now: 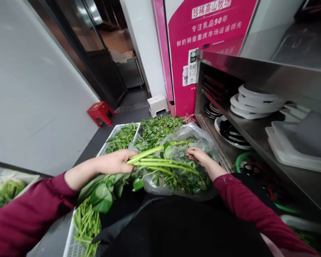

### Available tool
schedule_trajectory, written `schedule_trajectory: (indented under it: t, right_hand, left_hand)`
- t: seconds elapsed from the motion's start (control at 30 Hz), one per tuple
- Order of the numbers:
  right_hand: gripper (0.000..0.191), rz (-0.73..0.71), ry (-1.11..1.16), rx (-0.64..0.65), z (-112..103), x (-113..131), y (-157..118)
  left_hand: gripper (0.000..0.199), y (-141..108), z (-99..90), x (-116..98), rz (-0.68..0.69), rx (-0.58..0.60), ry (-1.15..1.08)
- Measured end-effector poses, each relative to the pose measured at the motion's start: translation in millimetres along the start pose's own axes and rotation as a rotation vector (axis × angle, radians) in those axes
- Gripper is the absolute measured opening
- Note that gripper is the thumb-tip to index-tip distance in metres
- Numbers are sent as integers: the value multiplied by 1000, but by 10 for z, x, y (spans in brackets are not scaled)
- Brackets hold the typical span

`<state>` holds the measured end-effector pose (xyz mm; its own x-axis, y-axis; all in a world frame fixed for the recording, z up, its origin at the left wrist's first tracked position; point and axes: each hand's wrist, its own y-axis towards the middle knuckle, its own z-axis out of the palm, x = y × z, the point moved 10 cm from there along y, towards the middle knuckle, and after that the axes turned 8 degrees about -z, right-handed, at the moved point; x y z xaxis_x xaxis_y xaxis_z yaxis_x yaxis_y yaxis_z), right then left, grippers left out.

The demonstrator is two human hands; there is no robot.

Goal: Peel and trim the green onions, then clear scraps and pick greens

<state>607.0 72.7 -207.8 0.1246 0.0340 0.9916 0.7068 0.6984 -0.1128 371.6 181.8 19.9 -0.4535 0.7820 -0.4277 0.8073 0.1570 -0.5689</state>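
Note:
My left hand [117, 161] is wrapped round a bunch of leafy green stems [163, 163]. The stems stretch to the right, while broad leaves [103, 194] hang below my wrist. Close to the far ends of the stems is my right hand [197, 155], its fingers curled together; whether anything is pinched in them I cannot make out. Under both the stems and this hand lies a clear plastic bag [207, 137] with more greens [188, 184] in it. Loose leafy greens [160, 125] are heaped just beyond the bag.
White plastic baskets [69, 237] with cut greens stand to my left. A steel shelf unit [259, 66] on the right holds stacked white plates [256, 103] and lids [296, 150]. Ahead are a red stool [100, 110], a white stool [157, 104] and a pink refrigerator [184, 100].

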Motion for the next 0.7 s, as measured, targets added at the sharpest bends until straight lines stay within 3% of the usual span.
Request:
schedule_trajectory:
  t: [0.13,0.23,0.3,0.4,0.6,0.7]
  right_hand:
    - [34,-285,-135,587,801,643,-356]
    - [42,-335,-138,798,1196,980,-571]
    - [42,-341,-164,803,1330,1111,-603]
    - [38,-383,-239,677,1354,1211,-560]
    - [29,-863,-596,587,1372,1375,-789]
    - [28,-962,-795,557,1378,1277,-903]
  left_hand:
    - [18,284,41,71,-6,28,-46]
    - [21,516,167,31,31,101,-64]
    - [22,623,223,-11,48,128,-60]
    - [22,696,211,-55,47,91,-52]
    - [14,571,262,-228,89,87,10]
    - [12,458,306,-339,125,107,63]
